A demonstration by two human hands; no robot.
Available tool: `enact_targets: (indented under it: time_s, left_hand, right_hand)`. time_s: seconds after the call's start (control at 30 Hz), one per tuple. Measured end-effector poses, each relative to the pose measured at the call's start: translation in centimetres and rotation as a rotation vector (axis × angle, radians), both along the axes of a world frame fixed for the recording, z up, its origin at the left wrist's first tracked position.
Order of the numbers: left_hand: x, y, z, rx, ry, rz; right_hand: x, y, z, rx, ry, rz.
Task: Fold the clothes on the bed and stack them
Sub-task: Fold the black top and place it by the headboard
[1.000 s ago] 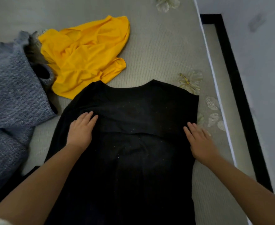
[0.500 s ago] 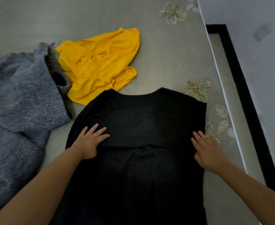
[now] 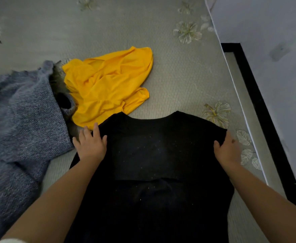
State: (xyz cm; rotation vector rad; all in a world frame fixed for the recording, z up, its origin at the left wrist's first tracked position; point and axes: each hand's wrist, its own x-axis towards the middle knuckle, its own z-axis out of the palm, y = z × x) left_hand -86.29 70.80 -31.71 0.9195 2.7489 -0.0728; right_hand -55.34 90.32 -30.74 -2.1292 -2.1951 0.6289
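A black garment (image 3: 161, 155) lies flat on the bed with its neckline pointing away from me and its sleeves folded in over the back. My left hand (image 3: 90, 144) rests flat on its left shoulder, fingers straight and reaching past the edge. At the right shoulder corner, my right hand (image 3: 226, 149) has its thumb on top and its fingers curled over the edge. A crumpled yellow garment (image 3: 108, 85) lies just beyond the black one. A grey-blue knitted garment (image 3: 21, 128) is heaped at the left.
The bed has a grey-green cover (image 3: 178, 76) with pale flower prints. Its right edge (image 3: 240, 95) runs diagonally, with a black strip (image 3: 259, 102) and a pale wall (image 3: 275, 32) beyond it. Bare cover lies behind the yellow garment.
Both hands have slid away from me, from the middle of the black garment up to its shoulders. The right hand's fingers have curled over the shoulder edge. The camera has tilted upward.
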Motion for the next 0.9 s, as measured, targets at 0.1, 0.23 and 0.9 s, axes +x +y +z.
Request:
enact_targets:
  time_s: [0.1, 0.23, 0.9]
  left_hand:
    - [-0.2, 0.7, -1.0, -0.053, 0.041, -0.124]
    - [-0.5, 1.0, -1.2, -0.096, 0.122, -0.328]
    - [2.6, -4.9, -0.3, 0.036, 0.075, -0.23]
  right_hand:
    - [-0.9, 0.1, -0.5, 0.001, 0.047, 0.045]
    - [-1.0, 0.1, -1.3, 0.05, 0.046, 0.158]
    - [-5.1, -11.1, -0.9, 0.19, -0.089, 0.763]
